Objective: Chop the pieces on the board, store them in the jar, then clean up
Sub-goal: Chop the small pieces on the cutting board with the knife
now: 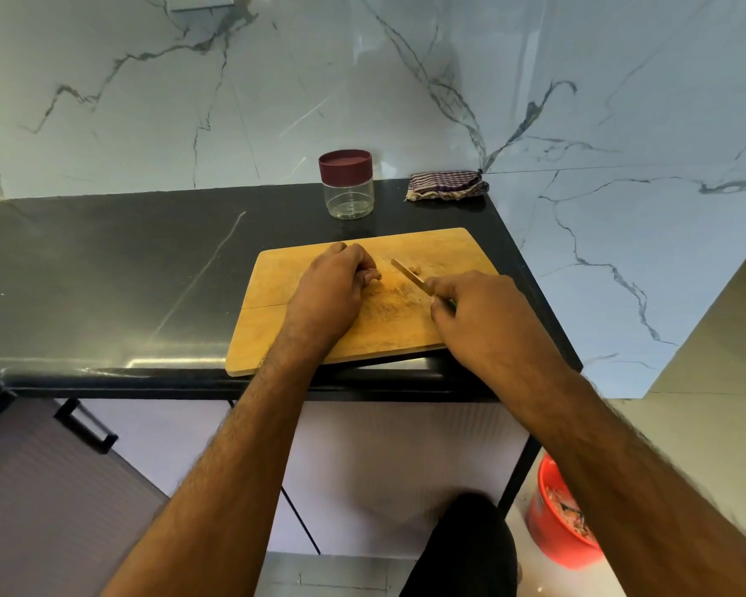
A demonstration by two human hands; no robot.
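Black counter [104, 273], marble-look wall [190, 101], perhaps tiled.

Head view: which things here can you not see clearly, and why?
- Knife: the right hand covers its handle.
- Pieces on the board: too small and blurred to identify; the left hand's curled fingers hide what they hold.
- Bucket: right forearm covers part of it.

No text, label or brand seems readable anywhere in view.
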